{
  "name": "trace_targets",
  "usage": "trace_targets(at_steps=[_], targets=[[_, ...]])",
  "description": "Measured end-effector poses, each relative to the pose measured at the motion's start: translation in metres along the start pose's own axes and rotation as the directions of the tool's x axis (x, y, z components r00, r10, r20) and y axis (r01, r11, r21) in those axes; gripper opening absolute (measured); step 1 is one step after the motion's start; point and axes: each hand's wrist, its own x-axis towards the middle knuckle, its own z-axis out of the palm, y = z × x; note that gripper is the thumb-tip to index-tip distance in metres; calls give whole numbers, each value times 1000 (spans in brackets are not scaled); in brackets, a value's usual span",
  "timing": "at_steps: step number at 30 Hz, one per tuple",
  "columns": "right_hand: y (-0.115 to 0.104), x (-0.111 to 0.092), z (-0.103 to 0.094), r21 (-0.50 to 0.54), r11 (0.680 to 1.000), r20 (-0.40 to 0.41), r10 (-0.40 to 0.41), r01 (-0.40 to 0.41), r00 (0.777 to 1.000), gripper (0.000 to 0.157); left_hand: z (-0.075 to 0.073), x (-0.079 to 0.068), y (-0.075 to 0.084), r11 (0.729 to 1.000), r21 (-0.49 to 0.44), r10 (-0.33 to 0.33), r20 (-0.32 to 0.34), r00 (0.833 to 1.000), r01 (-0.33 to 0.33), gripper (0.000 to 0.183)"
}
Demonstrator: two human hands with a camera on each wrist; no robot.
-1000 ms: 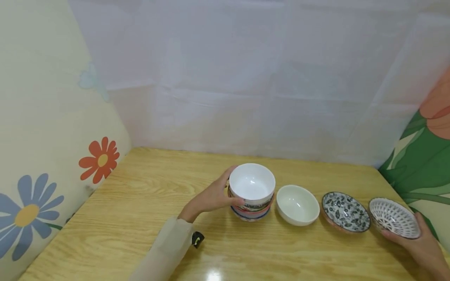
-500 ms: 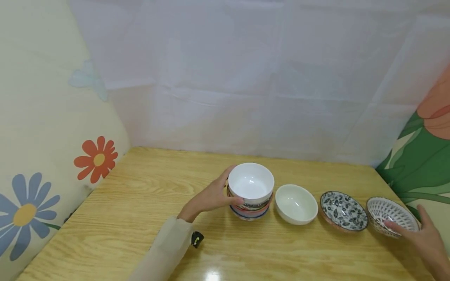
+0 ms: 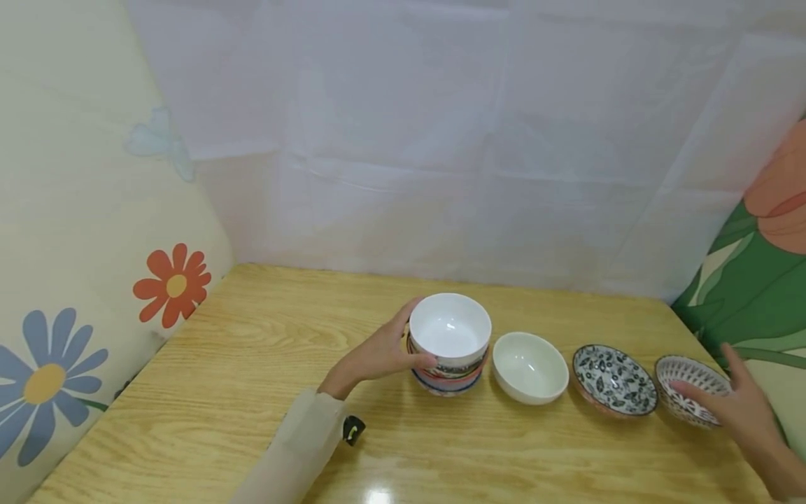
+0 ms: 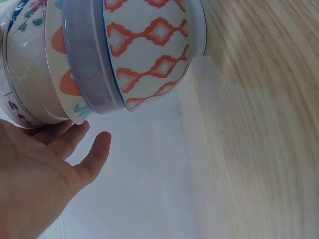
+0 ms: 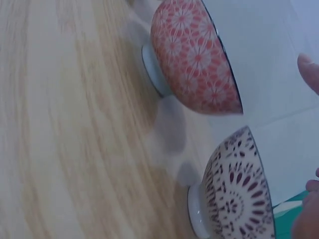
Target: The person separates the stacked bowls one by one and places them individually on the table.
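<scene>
My left hand [image 3: 380, 350] grips a stack of bowls, its thumb on the near side by the rim of the white top bowl [image 3: 450, 325]. In the left wrist view the fingertips touch the upper bowls, and the lowest bowl [image 4: 149, 47], white with a red diamond pattern, stands on the wood. My right hand [image 3: 746, 413] hovers over a bowl with a dark dash pattern [image 3: 693, 371], thumb and fingers spread, holding nothing. That bowl's outside shows small maroon marks [image 5: 237, 199] in the right wrist view, and it stands upright on the table.
Between the stack and the dash-patterned bowl stand a plain cream bowl [image 3: 530, 367] and a leaf-patterned bowl [image 3: 613, 380], whose outside is red with white flowers [image 5: 197, 59]. The wooden table [image 3: 208, 392] meets a white cloth [image 3: 390, 175] behind. Flower-printed panels flank both sides.
My right hand has let go of the dash-patterned bowl's rim, and its fingers have spread and lifted above the bowl. The left hand and the stack have not visibly moved.
</scene>
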Motion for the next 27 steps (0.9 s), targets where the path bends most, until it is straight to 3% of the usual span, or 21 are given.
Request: trace_targets(at_steps=[7,12,27], targets=[[-69,-27,4,126,989,109,-91,77,990,100,0,0,-1,1000,-14,-3,3,1000,3,117],[-106,-40,11,144,984,150,-130,109,980,100,1,0,-2,1000,7,-4,3,1000,4,116],[-147,-44,45,173,955,133,-265,241,955,100,2,-5,0,998,55,-19,-26,999,21,113]])
